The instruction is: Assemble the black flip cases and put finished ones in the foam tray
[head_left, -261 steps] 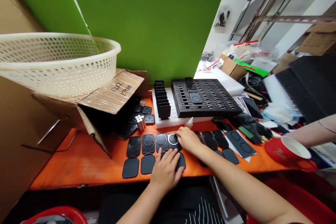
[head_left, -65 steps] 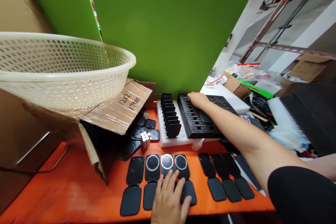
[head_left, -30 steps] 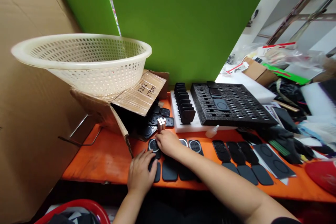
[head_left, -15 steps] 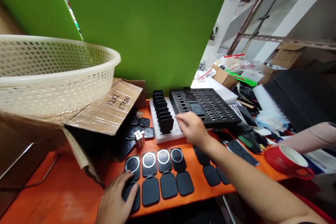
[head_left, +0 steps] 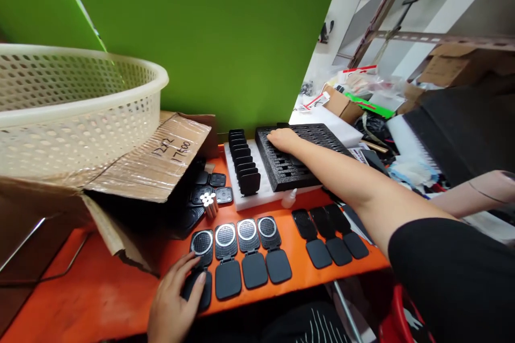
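My left hand point(head_left: 175, 295) rests with its fingers apart on the leftmost hinged black case point(head_left: 201, 248), near the table's front edge. Beside that case lie more opened cases point(head_left: 228, 278) in a row, with silver rings on their upper halves. Farther right are three opened black cases point(head_left: 319, 253) with no silver ring. My right hand point(head_left: 284, 140) is stretched over the black slotted foam tray point(head_left: 277, 171), its fingers curled in at the left part. Whatever those fingers pinch is hidden. Left of the tray, black square plates point(head_left: 250, 183) stand in a white foam block point(head_left: 241, 204).
Silver cylinders point(head_left: 209, 206) stand by loose black parts point(head_left: 223, 194). A small white bottle point(head_left: 288, 198) is before the foam tray. At left, a cream perforated basket point(head_left: 120, 112) sits over an open cardboard box point(head_left: 156, 161). A green panel point(head_left: 217, 37) rises behind the orange table point(head_left: 108, 300).
My right hand has moved forward from beside the white foam block to over the black foam tray. My left hand stays on the leftmost case. The camera view has shifted slightly.
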### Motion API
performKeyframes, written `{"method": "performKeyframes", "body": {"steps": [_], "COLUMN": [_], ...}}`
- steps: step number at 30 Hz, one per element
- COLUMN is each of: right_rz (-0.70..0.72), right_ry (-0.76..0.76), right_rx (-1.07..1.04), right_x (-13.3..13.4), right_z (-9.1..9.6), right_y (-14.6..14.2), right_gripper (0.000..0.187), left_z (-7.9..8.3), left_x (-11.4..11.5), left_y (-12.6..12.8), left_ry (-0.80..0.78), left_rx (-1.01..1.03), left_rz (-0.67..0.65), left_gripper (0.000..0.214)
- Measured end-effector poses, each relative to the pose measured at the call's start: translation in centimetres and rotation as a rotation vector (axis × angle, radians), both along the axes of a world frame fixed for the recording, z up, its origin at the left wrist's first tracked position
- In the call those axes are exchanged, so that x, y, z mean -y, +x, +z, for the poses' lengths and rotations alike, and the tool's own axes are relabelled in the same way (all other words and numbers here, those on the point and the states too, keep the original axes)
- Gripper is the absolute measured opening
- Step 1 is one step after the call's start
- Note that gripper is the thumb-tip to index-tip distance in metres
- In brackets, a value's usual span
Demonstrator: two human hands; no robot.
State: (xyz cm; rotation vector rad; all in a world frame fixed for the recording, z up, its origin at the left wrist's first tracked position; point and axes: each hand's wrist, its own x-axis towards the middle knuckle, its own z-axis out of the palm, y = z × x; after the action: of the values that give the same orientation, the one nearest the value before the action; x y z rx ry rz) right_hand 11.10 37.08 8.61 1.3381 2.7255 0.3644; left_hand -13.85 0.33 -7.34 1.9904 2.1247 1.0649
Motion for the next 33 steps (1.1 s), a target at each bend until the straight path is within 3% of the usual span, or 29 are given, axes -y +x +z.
{"method": "performKeyframes", "body": {"steps": [5,9,14,18,22,25,28,30,33], "right_rz": [-0.075,-0.114,-0.155,-0.225,-0.245,-0.182,-0.102,-0.105,-0.173], "right_ry": [0.101,0.151,0.02,0.018,0.012,-0.002,-0.089,-0.174,-0.337], "right_rx": [-0.076,-0.255,-0.361,-0.412,-0.599,-0.866,-1.105,-1.198,-1.091], "right_x": [1.5,2.5,2.4,1.4,2.1,5.0,10.2,14.2,18.9], "right_z": [-0.4,-0.4,-1.0,-1.3,-0.2,0.8,0.5,-0.6,-3.3], "right_y": [2.0,4.7,5.0,4.3,5.4,7.4,9.9,11.5,13.3], "right_gripper": [0.031,0.029,0.025,0.027,0.023,0.021,0.019,0.016,0.014], "left_z": [1.3,2.5,3.4,3.6,3.6,4.2,5.1,5.5,5.5], "left_x": [0.1,-0.9,-3.0,-3.7,-4.4,-6.5,-9.8,-12.0,-14.5], "left_y": [2.1,7.3,14.1,16.5,16.5,16.4,17.4,18.4,19.9], "left_ry": [0.119,0.11,0.036,-0.014,-0.059,-0.147,-0.334,-0.38,-0.461], "left_rx": [-0.06,-0.082,-0.118,-0.127,-0.081,-0.067,-0.108,-0.119,-0.131], "left_rz": [-0.059,-0.278,-0.496,-0.522,-0.449,-0.381,-0.387,-0.405,-0.439], "left_gripper": [0.024,0.021,0.026,0.027,0.025,0.025,0.032,0.04,0.043]}}
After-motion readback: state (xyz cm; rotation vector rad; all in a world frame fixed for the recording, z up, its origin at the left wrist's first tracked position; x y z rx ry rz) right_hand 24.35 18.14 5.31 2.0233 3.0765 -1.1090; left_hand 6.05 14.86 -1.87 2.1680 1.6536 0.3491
